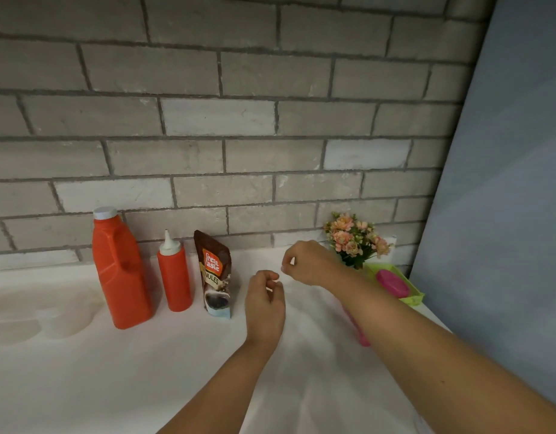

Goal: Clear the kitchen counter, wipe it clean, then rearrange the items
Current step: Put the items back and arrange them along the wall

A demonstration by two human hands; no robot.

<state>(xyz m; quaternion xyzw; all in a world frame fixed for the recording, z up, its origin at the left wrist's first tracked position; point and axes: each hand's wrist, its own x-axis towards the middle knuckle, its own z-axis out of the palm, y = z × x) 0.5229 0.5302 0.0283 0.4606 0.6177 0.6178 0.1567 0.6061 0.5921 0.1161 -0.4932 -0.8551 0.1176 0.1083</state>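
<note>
The white surface (145,371) carried a row at ten o'clock along the brick wall (239,120): a red jug (120,277), a red squeeze bottle (174,277) and a brown granules pouch (214,270), all upright. Both hands hovered over the middle. The left hand (264,302) was just right of the pouch and the right hand (308,261) beyond it, each with loosely curled fingers and nothing seen in them. At two o'clock stood pink flowers (355,239) and a green tray (414,297) holding a pink case (392,282). The right forearm partly hid a pink item (359,330).

Single head view, looking forward-down, close over white counter (82,371), facing brick wall (239,120).
</note>
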